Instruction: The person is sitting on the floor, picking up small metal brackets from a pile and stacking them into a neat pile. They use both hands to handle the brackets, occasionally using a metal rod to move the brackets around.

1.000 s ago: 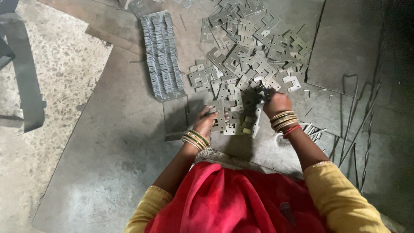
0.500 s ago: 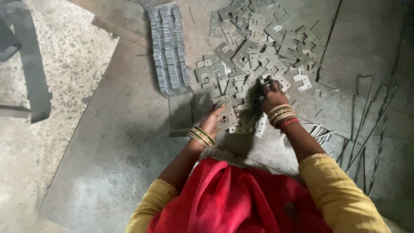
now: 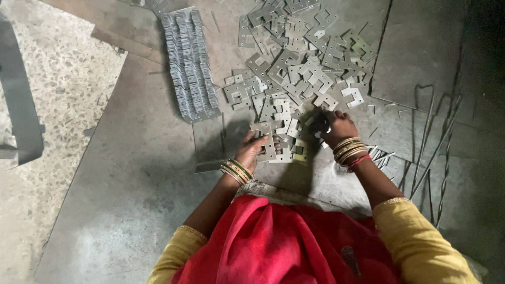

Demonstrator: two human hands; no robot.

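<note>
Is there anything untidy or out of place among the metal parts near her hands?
Yes: the flat metal brackets lie scattered in a loose, overlapping heap, unlike the neat stacked rows beside them.

Dull grey stamped metal plates (image 3: 294,68) on scuffed matt steel sheet (image 3: 131,173).

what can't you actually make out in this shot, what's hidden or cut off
- Head view: whether the right hand has a grip on a piece; its fingers curl down into the loose metal pieces.
- Head view: the left hand lies on a plate; its palm side is hidden.
- Head view: the far end of the neat stack of pieces and the pile's top are cut off by the upper edge.
- Head view: the thin rods fade into shadow at the right.
</note>
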